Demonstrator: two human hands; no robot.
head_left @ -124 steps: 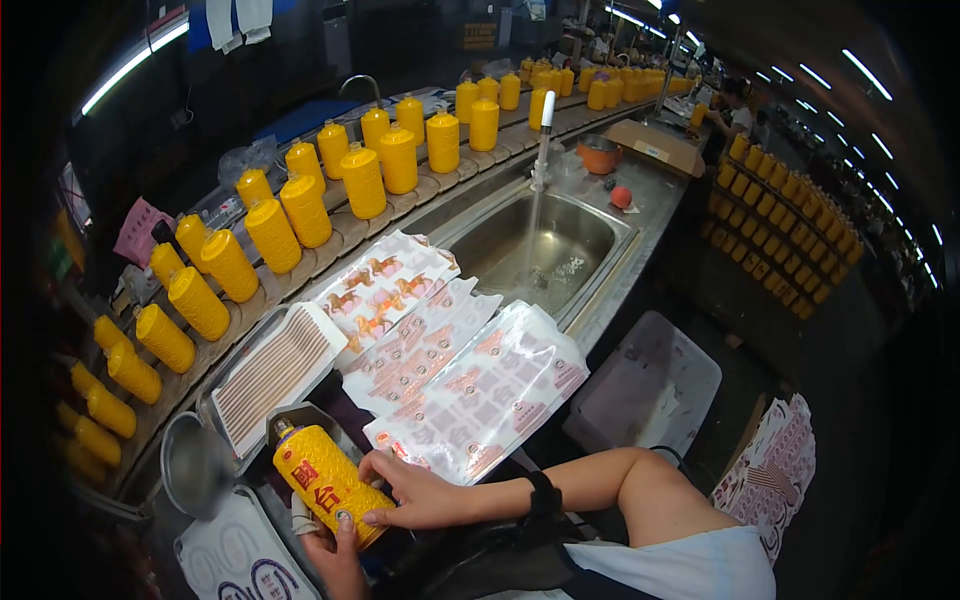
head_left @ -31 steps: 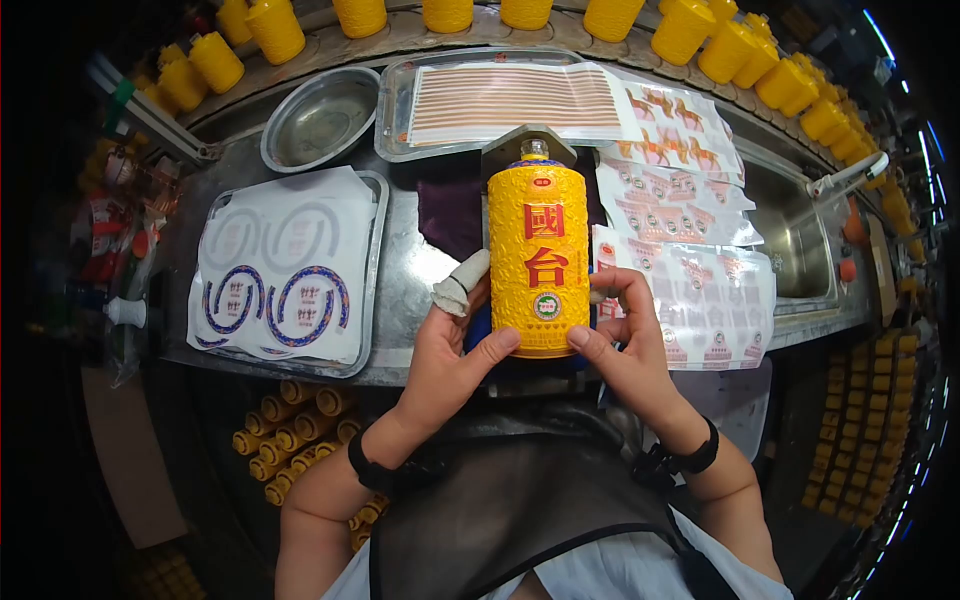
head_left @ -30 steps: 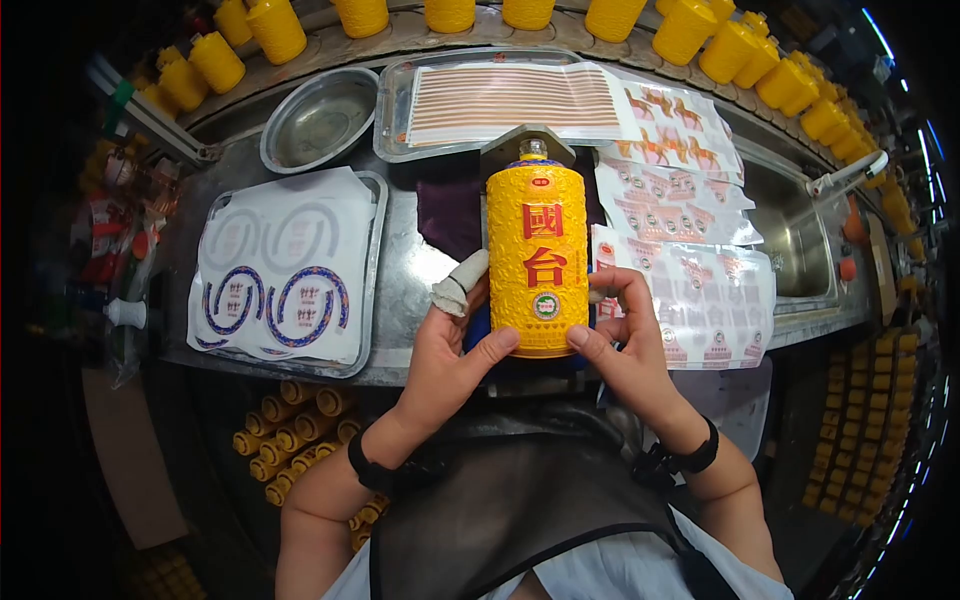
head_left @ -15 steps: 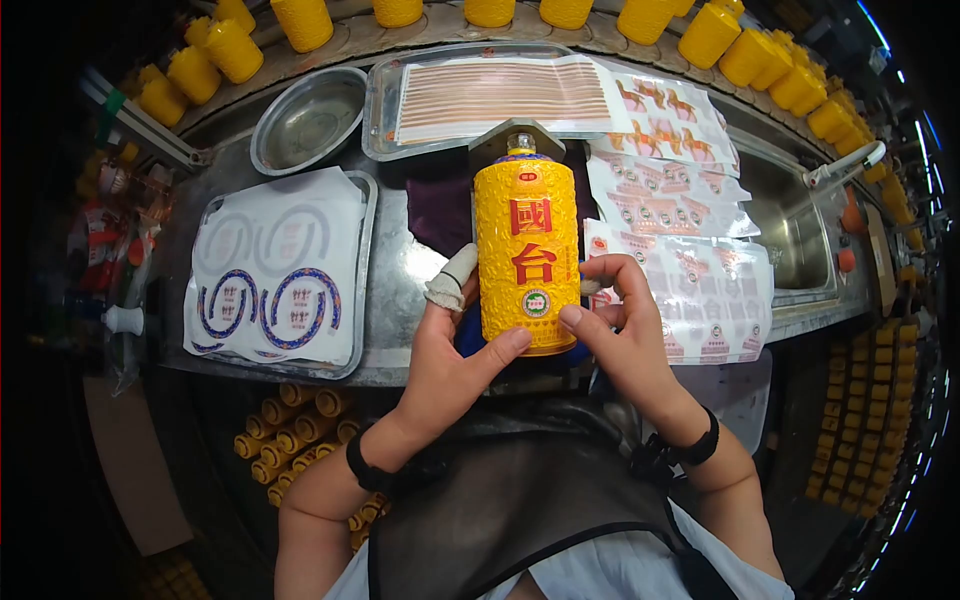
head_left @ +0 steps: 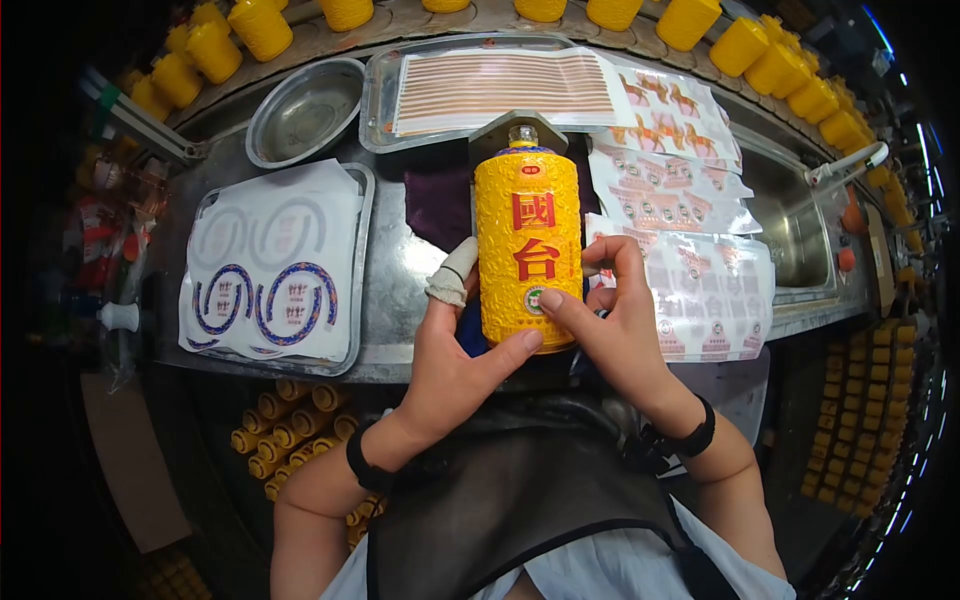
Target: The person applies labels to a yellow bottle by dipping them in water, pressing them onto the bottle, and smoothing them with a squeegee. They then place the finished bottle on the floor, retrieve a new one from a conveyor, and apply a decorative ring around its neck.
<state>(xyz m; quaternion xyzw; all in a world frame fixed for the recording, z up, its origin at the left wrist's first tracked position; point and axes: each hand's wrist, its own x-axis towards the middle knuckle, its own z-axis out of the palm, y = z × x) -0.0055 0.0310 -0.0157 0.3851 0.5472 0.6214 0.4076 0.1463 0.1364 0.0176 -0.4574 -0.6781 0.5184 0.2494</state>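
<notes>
A yellow embossed bottle with large red characters lies in front of me, its clear neck pointing away. My left hand is closed around its lower left side, thumb on the front near the base; a white cover wraps one fingertip. With its thumb, my right hand presses the small round green-and-white emblem low on the bottle. The right fingers curl by the bottle's right edge, partly hidden. Behind the bottle's neck is a grey metal holder.
Printed decal sheets lie at the right, beside a metal sink. On the left a tray bears a sheet of blue ring decals; a metal bowl and a striped sheet are behind. More yellow bottles line the back.
My right thumb has moved left from the bottle's lower right edge onto the round emblem. My left hand keeps its hold. The yellow bottles at the back have shifted along.
</notes>
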